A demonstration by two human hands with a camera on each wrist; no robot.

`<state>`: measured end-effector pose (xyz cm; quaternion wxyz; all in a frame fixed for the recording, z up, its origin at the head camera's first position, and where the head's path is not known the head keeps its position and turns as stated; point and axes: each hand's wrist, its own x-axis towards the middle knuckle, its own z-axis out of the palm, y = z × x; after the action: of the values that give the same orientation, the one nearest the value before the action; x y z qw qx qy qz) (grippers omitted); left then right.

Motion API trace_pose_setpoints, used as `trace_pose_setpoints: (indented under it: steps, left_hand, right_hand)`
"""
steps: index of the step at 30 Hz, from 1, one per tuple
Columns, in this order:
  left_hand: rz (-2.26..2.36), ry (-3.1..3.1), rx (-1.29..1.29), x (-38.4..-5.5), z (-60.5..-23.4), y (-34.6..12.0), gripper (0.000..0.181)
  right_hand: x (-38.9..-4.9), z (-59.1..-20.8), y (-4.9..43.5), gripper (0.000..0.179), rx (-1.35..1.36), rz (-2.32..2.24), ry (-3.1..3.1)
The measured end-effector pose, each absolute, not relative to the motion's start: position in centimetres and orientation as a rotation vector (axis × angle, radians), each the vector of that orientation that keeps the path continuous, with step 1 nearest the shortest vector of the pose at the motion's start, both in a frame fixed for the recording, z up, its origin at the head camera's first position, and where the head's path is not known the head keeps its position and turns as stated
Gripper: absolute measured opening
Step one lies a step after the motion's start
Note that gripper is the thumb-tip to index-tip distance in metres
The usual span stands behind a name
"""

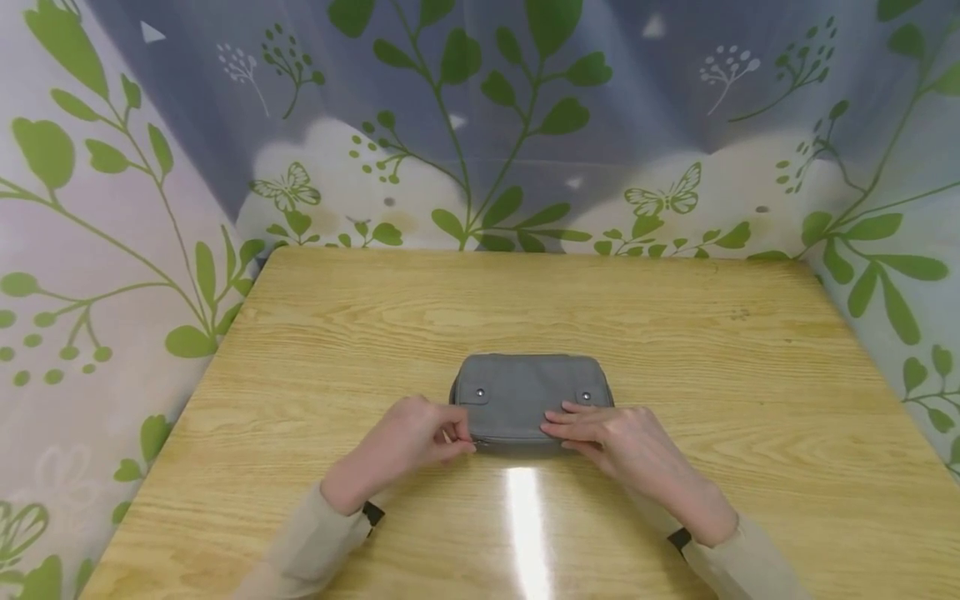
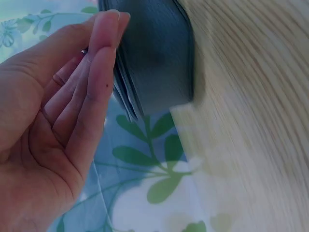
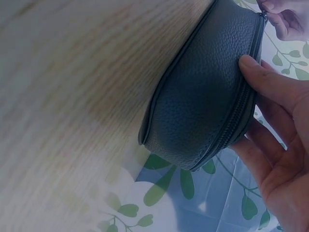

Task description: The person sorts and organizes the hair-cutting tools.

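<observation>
A grey leather-textured zip pouch [image 1: 525, 392] lies flat on the wooden table, its flap showing a metal snap near each side. At its front left corner my left hand [image 1: 420, 437] pinches the small zipper pull [image 3: 263, 15] between thumb and index finger; the left wrist view hides most of the pull behind the fingertips. My right hand [image 1: 626, 437] holds the front right part of the pouch, fingers over the top and thumb on the front side by the zipper [image 3: 234, 111]. Along the stretch seen in the right wrist view, the zipper teeth look closed.
The wooden table [image 1: 525, 308] extends around the pouch on every side, with a bright light reflection in front of it. A leaf-patterned curtain [image 1: 480, 167] stands along the back and both sides of the table.
</observation>
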<state>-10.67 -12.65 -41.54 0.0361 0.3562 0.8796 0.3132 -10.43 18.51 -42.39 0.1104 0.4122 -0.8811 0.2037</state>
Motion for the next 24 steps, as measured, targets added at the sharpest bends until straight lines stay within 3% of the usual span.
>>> trace_pose_setpoints:
  steps: [24]
  left_hand:
    - [0.977, 2.65, 1.08, -13.6, -41.1, -16.2, 0.012]
  right_hand:
    - [-10.6, -42.8, 18.8, 0.035, 1.264, 0.611, -2.558]
